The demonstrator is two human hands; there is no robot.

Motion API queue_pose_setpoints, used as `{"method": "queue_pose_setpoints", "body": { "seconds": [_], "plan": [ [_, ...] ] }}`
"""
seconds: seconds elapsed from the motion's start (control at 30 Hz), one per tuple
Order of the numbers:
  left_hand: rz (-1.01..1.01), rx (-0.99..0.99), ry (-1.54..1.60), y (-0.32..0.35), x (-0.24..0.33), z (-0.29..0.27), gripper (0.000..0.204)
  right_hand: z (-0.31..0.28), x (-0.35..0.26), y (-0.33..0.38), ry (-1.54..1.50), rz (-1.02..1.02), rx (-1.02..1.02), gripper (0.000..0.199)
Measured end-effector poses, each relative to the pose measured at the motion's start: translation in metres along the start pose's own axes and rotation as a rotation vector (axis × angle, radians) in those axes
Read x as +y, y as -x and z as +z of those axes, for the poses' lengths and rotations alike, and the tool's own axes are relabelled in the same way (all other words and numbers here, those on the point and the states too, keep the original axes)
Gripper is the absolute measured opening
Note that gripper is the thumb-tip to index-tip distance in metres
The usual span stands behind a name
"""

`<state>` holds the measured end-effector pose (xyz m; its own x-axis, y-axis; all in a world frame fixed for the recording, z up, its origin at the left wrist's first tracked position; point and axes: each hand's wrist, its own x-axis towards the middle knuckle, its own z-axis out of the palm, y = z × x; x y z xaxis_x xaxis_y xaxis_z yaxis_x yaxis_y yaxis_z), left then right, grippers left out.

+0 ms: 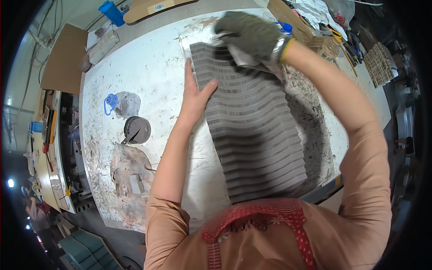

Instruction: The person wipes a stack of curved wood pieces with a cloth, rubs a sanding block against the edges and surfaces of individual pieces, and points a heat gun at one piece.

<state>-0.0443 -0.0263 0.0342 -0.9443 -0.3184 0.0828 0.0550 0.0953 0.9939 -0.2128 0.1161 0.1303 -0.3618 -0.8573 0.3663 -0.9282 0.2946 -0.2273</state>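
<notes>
A grey panel with wavy ridges [261, 135] lies on the white worktable, reaching from its far side nearly to my apron. My bare left hand [196, 94] rests at the panel's left edge, fingers stretched along the side and thumb spread over the ridges. Over the far end, my right hand [252, 38] wears a dark grey-green glove and is blurred by motion. Its fingers close on a pale cloth [243, 57], which hangs down against the ridges. The glove hides part of the panel's far edge.
Left on the stained worktable [101, 157] stand an open tin of grey paste [143, 130] with a tool in it and a clear container with a blue cap [110, 102]. A smeared rag [128, 180] carries a small white block [136, 183]. A blue cup [111, 13] stands at the back.
</notes>
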Motion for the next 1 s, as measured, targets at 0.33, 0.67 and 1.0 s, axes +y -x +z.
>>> {"method": "queue_pose_setpoints", "body": {
  "seconds": [0.33, 0.67, 1.0],
  "plan": [
    [-0.017, -0.024, 0.082, -0.004, -0.008, 0.003, 0.082, 0.027, 0.004, 0.029, 0.143, -0.223, -0.251, 0.033],
    [-0.093, -0.068, 0.198, 0.004, -0.009, 0.001, 0.079, 0.008, -0.021, 0.062, 0.300, -0.045, -0.200, 0.021],
    [-0.081, -0.123, 0.193, -0.002, -0.003, 0.009, 0.079, -0.096, 0.002, 0.176, -0.009, 0.504, -0.018, 0.030]
  ]
}}
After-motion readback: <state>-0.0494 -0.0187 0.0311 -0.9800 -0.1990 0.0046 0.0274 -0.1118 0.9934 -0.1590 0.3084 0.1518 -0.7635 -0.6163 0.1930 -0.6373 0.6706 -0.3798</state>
